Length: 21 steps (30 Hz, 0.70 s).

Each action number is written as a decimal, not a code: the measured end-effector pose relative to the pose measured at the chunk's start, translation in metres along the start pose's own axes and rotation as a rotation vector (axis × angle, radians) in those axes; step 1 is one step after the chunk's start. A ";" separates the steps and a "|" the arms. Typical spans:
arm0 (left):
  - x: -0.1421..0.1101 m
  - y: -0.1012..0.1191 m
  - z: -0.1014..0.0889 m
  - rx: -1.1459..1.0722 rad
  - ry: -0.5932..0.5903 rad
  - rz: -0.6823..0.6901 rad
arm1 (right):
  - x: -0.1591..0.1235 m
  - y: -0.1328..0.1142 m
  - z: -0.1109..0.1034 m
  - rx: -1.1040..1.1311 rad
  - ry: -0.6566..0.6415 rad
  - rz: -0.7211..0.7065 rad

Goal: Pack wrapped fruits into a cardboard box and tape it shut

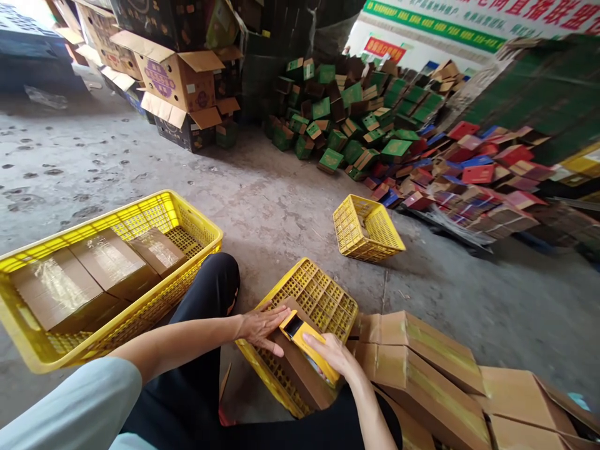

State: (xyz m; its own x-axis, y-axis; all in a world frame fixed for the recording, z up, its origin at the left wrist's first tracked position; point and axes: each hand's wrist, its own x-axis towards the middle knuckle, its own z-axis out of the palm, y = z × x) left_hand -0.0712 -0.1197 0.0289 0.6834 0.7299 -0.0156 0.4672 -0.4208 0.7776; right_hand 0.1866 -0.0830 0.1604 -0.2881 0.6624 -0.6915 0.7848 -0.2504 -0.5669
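At the far left, long yellow crate (pixel 199 230): on the concrete floor (pixel 262 181), with three taped cartons (pixel 110 261) in a row inside; some bare lattice shows at its right end.
Stacked cartons (pixel 174 81): behind the long crate, printed ones with flaps hanging open, on top of darker boxes.
Dark trousers (pixel 206 294): one bent knee rises just beside the long crate.
Left hand (pixel 262 326): released, holding nothing; laid palm down at the far end of the narrow carton, fingers stretched toward the tape dispenser, thumb apart from them.
Narrow carton (pixel 302 375): brown, lying slantwise over the middle crate (pixel 323 290), between the knees, beneath both hands.
Tape dispenser (pixel 307 344): yellow, with a dark opening at its far end; over the narrow carton's top. Whether it touches the cardboard is unclear.
Right hand (pixel 332 353): grasping the tape dispenser, fingers wrapped round its body.
Green boxes (pixel 351 97): a loose heap in the background, many tipped at angles.
Small yellow crate (pixel 354 234): on the floor beyond the middle crate, apart from it; its contents are hard to make out.
Brown cartons (pixel 435 381): grouped to the right of the right forearm, several with shiny tape along their tops.
Red and blue boxes (pixel 478 175): a blurred, jumbled heap farther back, below a banner (pixel 515 19).
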 end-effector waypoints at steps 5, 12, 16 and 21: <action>0.001 -0.001 0.008 0.099 0.032 0.025 | 0.006 0.000 0.000 0.010 -0.022 0.047; 0.000 0.005 0.019 0.200 0.097 0.009 | 0.011 0.003 0.001 0.016 -0.011 0.053; -0.003 0.006 0.022 0.243 0.116 0.017 | 0.012 0.005 0.002 0.001 -0.002 0.067; -0.004 0.007 0.022 0.294 0.118 0.023 | 0.010 0.003 0.001 0.026 -0.039 0.094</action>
State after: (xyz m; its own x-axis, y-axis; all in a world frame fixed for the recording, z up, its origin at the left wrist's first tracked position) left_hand -0.0582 -0.1373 0.0203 0.6340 0.7685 0.0859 0.6064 -0.5630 0.5615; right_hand 0.1854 -0.0775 0.1517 -0.2352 0.6074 -0.7588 0.7953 -0.3285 -0.5095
